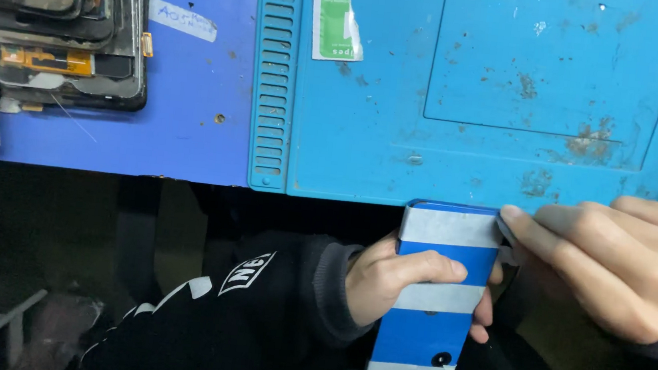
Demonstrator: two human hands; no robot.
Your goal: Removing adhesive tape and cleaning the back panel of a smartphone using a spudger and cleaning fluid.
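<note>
My left hand grips a blue phone held back-side up below the table's front edge, thumb across its middle. Three grey tape strips cross the phone's back. My right hand comes in from the right, and its fingertips pinch the end of the top tape strip at the phone's upper right corner. A dark sleeve with a white patch covers my left forearm.
A light blue work mat with a slotted left strip lies on the darker blue table. A small green-and-white sticker lies on the mat. Several stacked phone screens sit at the far left. Packets show at the right edge.
</note>
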